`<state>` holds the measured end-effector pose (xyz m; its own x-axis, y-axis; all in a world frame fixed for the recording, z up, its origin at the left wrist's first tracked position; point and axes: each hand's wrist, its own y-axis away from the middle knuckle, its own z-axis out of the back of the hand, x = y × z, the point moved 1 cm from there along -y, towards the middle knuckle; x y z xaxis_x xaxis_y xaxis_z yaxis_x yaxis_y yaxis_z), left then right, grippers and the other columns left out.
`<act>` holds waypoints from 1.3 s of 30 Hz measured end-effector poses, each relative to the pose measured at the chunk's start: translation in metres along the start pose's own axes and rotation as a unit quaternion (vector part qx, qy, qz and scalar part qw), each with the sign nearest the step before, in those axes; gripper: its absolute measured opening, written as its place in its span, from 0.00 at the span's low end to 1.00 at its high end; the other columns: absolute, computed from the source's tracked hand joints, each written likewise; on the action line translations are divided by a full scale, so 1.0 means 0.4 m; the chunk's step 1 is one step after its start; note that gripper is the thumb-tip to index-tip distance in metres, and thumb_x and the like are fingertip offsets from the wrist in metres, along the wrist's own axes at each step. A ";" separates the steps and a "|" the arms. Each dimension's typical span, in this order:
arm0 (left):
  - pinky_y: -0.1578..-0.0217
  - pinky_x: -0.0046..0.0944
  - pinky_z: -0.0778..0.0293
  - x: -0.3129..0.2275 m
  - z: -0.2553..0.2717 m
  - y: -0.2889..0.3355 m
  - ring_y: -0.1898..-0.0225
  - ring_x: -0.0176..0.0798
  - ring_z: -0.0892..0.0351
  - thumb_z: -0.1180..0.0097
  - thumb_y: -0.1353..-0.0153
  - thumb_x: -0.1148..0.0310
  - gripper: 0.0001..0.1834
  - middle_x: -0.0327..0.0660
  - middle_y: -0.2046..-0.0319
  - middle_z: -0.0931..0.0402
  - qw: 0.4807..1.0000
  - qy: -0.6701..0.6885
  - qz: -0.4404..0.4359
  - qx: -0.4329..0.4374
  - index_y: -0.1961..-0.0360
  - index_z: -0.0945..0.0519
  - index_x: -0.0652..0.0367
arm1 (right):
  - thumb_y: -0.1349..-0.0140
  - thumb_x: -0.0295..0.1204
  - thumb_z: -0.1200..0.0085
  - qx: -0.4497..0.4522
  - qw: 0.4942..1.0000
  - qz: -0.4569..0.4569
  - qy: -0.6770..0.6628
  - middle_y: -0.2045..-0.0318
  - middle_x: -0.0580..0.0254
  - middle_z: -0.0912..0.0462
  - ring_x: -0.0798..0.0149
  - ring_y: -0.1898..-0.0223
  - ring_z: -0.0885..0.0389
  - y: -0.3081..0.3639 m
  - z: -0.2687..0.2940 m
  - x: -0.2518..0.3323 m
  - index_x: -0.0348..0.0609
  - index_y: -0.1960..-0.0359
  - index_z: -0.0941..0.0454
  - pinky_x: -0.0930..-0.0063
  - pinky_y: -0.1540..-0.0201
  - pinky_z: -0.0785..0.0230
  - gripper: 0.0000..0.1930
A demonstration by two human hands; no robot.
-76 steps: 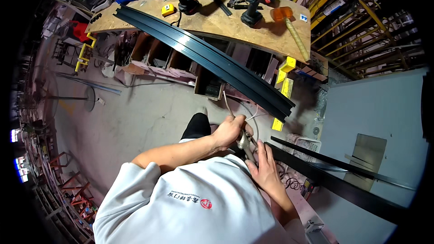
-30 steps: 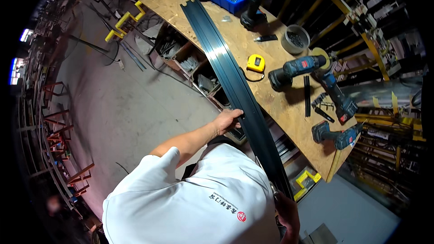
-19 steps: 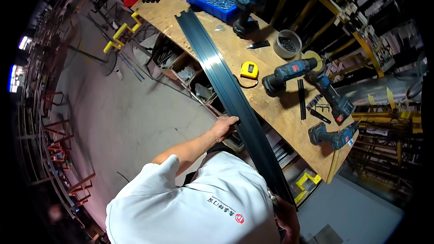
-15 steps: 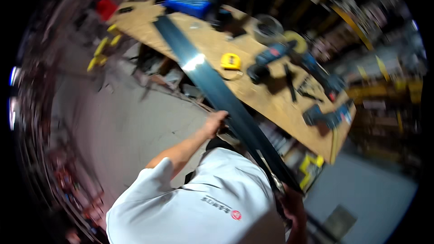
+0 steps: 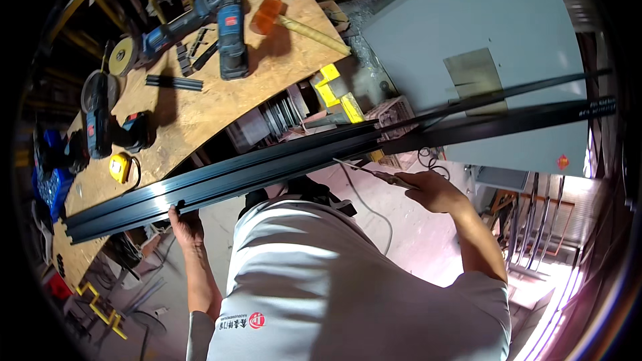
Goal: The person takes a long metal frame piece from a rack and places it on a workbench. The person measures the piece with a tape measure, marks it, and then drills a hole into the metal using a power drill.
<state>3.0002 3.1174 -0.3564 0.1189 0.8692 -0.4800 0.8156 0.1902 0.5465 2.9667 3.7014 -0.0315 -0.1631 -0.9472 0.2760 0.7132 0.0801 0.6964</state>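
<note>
A long dark grooved metal profile (image 5: 267, 164) stretches across in front of my body, its left end over the bench's front edge. My left hand (image 5: 186, 224) grips its near edge toward that end, thumb on top and fingers mostly hidden underneath. Past the profile's right part, long black strips (image 5: 535, 108) run on to the right. In my right hand (image 5: 431, 190) is a slim pointed metal hand tool (image 5: 374, 174), its tip at the near side of the profile. Whether the tip touches the profile I cannot tell.
On the wooden bench (image 5: 194, 120) are an orange-headed mallet (image 5: 267, 15), a blue power tool (image 5: 232, 33), an angle grinder (image 5: 170, 33), short black pieces (image 5: 174, 83) and a yellow tape measure (image 5: 120, 167). A large grey panel (image 5: 535, 33) stands at the right. A cable (image 5: 381, 217) trails over the floor.
The view has swung to the right. The profile now lies crosswise instead of slanting away, and my left hand holds it nearer its left end. The tool stays in my right hand.
</note>
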 end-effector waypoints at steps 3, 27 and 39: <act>0.32 0.55 0.35 -0.015 0.027 -0.014 0.39 0.48 0.26 0.42 0.30 0.53 0.22 0.41 0.43 0.21 1.000 -0.003 0.015 0.023 0.45 0.24 0.57 | 0.36 0.28 0.42 -0.122 0.992 -0.009 0.020 0.53 0.39 0.15 0.41 0.52 0.16 0.055 -0.019 -0.062 0.43 0.34 0.26 0.58 0.49 0.26 0.27; 0.51 0.45 0.21 0.179 -0.133 0.050 0.56 0.45 0.18 0.41 0.33 0.55 0.18 0.42 0.61 0.15 0.995 -0.027 0.048 0.081 0.56 0.17 0.61 | 0.37 0.25 0.47 -0.075 0.964 0.107 -0.230 0.61 0.43 0.15 0.46 0.57 0.15 -0.017 -0.110 -0.281 0.48 0.40 0.23 0.50 0.54 0.25 0.22; 0.53 0.45 0.22 0.078 -0.096 -0.023 0.65 0.43 0.18 0.46 0.30 0.62 0.14 0.43 0.66 0.16 0.997 -0.023 -0.030 0.073 0.64 0.19 0.63 | 0.33 0.27 0.45 -0.269 0.933 -0.038 -0.236 0.57 0.53 0.13 0.54 0.68 0.18 0.361 -0.447 -0.584 0.58 0.30 0.28 0.63 0.57 0.23 0.28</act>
<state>2.9748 3.1602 -0.3502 0.0904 0.8356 -0.5418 0.8955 0.1698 0.4113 3.2296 3.8786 -0.1139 -0.4185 -0.6916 0.5886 0.9056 -0.2691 0.3277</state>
